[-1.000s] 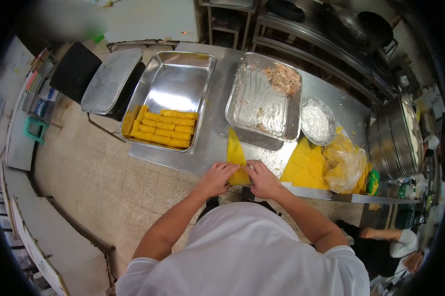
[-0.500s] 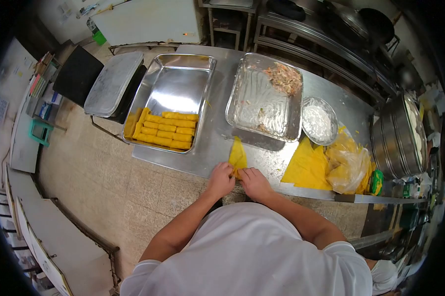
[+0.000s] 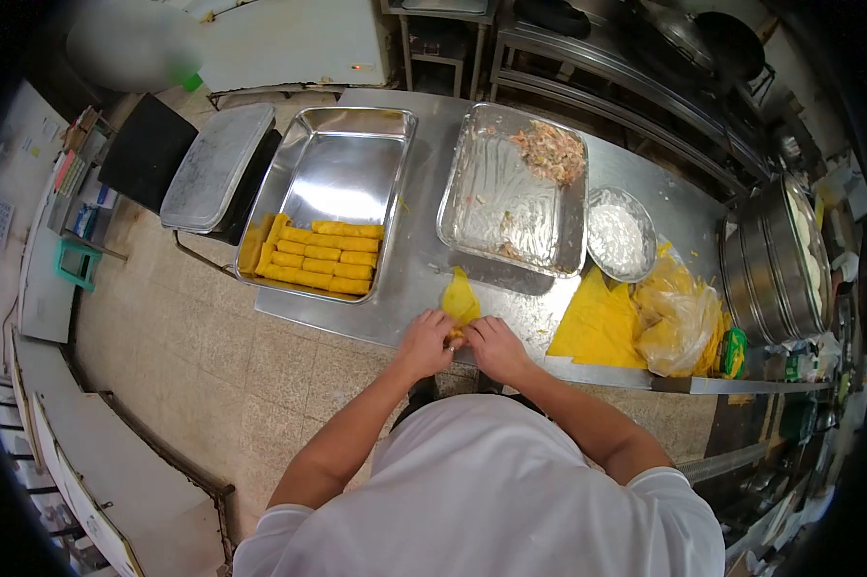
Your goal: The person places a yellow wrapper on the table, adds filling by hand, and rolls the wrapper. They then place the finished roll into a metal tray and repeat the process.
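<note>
A thin yellow wrapper (image 3: 460, 297) lies at the front edge of the metal table, its far end fanned out flat. At its near end, my left hand (image 3: 426, 344) and my right hand (image 3: 500, 348) are closed, fingertips pinching the folded part from either side. Whatever is inside the fold is hidden by my fingers. Left of my hands, a deep steel tray (image 3: 395, 183) holds rows of finished yellow rolls (image 3: 326, 258). Ahead, a second steel tray (image 3: 445, 207) has a heap of chopped filling (image 3: 552, 154) in its far right corner.
A round bowl of white paste or powder (image 3: 618, 234) stands beside the filling tray. Stacked yellow wrappers (image 3: 592, 322) and a clear plastic bag (image 3: 681, 322) lie to my right, near tall metal steamers (image 3: 772, 274). A grey-lidded bin (image 3: 217, 163) stands left of the table.
The wrapper's free end has gone from narrow and pointed to wider and rounder. My hands have shifted slightly, still at the near fold. The trays and bowl stay in place.
</note>
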Tool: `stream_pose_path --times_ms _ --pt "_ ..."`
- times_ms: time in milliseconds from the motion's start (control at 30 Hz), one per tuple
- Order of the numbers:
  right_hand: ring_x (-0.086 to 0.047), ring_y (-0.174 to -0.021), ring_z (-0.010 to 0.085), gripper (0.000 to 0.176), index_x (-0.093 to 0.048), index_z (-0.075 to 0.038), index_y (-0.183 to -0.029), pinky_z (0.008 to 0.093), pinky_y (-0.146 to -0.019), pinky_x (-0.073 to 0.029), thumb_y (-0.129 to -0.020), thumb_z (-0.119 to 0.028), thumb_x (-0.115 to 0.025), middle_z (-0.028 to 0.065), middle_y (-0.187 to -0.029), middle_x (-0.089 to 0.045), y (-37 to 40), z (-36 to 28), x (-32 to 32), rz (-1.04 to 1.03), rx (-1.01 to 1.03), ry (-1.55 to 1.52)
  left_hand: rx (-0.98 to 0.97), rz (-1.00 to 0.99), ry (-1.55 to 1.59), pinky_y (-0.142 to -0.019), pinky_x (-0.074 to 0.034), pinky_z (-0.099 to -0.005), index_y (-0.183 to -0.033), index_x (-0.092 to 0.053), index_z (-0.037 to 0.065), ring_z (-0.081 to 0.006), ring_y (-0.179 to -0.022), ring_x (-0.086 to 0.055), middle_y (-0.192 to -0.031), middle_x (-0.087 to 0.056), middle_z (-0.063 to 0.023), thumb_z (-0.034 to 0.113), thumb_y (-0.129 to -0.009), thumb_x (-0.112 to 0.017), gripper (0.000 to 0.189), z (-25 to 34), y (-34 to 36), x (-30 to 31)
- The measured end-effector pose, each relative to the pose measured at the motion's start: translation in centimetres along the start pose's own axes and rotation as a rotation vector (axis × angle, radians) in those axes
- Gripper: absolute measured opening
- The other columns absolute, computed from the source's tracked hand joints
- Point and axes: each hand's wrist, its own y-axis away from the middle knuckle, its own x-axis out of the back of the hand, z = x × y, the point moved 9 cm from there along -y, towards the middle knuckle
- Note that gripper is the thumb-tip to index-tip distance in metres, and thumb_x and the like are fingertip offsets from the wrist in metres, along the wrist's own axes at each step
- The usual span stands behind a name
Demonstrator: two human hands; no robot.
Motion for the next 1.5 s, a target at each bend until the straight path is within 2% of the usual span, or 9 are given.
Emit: stream_pose_path --times_ms 133,233,433,733,833,933,1033,1267,1500 --pt "-0.062 -0.108 0.0343 0.034 -0.069 -0.002 -0.120 0.0451 -0.093 -0.050 -0.088 -0.013 -0.075 0.0149 -0.113 -0.065 -0.6 1.3 -1.1 -0.081 -0.038 -0.021 -0.112 0.014 -0.006 -0.098 -0.052 -0.0495 -0.123 -0.071 0.008 -0.0379 -0.114 -0.062 -0.119 -0.066 -0.0133 0.010 -0.085 -0.081 0.039 -1.0 0.2 -0.3" --pt "-0.061 -0.105 0.0352 0.031 -0.069 -0.002 -0.117 0.0460 -0.092 -0.050 -0.089 -0.014 -0.076 0.0149 -0.111 -0.065 -0.9 1.0 0.8 0.059 -0.032 -0.105 -0.124 -0.012 -0.030 -0.096 -0.051 -0.0495 -0.118 -0.073 0.006 -0.0375 -0.111 -0.062 -0.115 -0.067 -0.0139 0.018 -0.091 -0.079 0.030 -2.1 -0.4 -0.6" --pt "-0.060 -0.109 0.0365 0.033 -0.070 -0.002 -0.119 0.0479 -0.095 -0.049 -0.090 -0.015 -0.077 0.0158 -0.115 -0.065 -1.6 2.6 -0.2 -0.015 -0.101 -0.085 -0.110 0.082 0.004 -0.095 -0.051 -0.0480 -0.109 -0.077 0.007 -0.0359 -0.107 -0.063 -0.106 -0.067 -0.0128 0.020 -0.096 -0.076 0.018 -2.5 -1.3 0.7" --pt "-0.059 -0.118 0.0367 0.043 -0.067 -0.003 -0.134 0.0482 -0.103 -0.047 -0.098 -0.027 -0.073 0.0163 -0.126 -0.064 -1.8 3.2 0.6 0.011 -0.162 0.001 -0.039 0.164 0.009 -0.092 -0.053 -0.0472 -0.110 -0.077 0.007 -0.0367 -0.102 -0.067 -0.108 -0.069 -0.0152 0.011 -0.097 -0.074 0.014 -3.9 -2.1 0.8" --pt "-0.058 -0.120 0.0393 0.044 -0.066 -0.004 -0.137 0.0502 -0.105 -0.048 -0.097 -0.019 -0.077 0.0176 -0.130 -0.063 -2.0 3.6 2.8 0.058 -0.248 -0.056 0.137 0.260 0.198 -0.096 -0.051 -0.0477 -0.115 -0.077 0.007 -0.0351 -0.107 -0.066 -0.115 -0.070 -0.0125 0.018 -0.098 -0.075 0.021 -5.3 -1.5 1.3" --pt "-0.057 -0.124 0.0428 0.049 -0.063 -0.002 -0.141 0.0510 -0.109 -0.046 -0.099 -0.025 -0.075 0.0208 -0.135 -0.062 -0.4 7.0 7.7 0.253 -0.369 -0.168 0.132 0.257 0.277 -0.096 -0.052 -0.0476 -0.119 -0.076 0.008 -0.0348 -0.107 -0.065 -0.119 -0.070 -0.0117 0.017 -0.094 -0.079 0.027 -4.5 -0.7 2.4" --pt "-0.059 -0.122 0.0449 0.046 -0.063 0.001 -0.138 0.0520 -0.107 -0.048 -0.099 -0.019 -0.075 0.0233 -0.131 -0.063 2.5 11.6 13.4 0.420 -0.481 -0.083 -0.154 0.135 0.000 -0.096 -0.052 -0.0475 -0.122 -0.075 0.009 -0.0344 -0.109 -0.065 -0.119 -0.070 -0.0099 0.017 -0.090 -0.082 0.034 -1.0 -1.2 2.9" --pt "-0.061 -0.122 0.0441 0.041 -0.066 0.000 -0.137 0.0498 -0.106 -0.049 -0.099 -0.012 -0.073 0.0241 -0.128 -0.065 10.8 24.1 21.7 0.589 -0.757 0.047 -0.151 0.056 -0.085 -0.096 -0.051 -0.0479 -0.125 -0.075 0.010 -0.0341 -0.109 -0.063 -0.117 -0.071 -0.0086 0.020 -0.088 -0.083 0.039 -1.1 -2.3 -0.3" --pt "-0.062 -0.122 0.0456 0.043 -0.073 -0.010 -0.140 0.0519 -0.105 -0.053 -0.098 -0.013 -0.068 0.0252 -0.127 -0.068 9.7 31.4 18.3 0.143 -0.829 0.196 -0.136 -0.049 -0.086 -0.098 -0.049 -0.0476 -0.123 -0.077 0.011 -0.0338 -0.109 -0.063 -0.117 -0.072 -0.0076 0.020 -0.089 -0.083 0.036 -0.3 -2.2 -1.6"
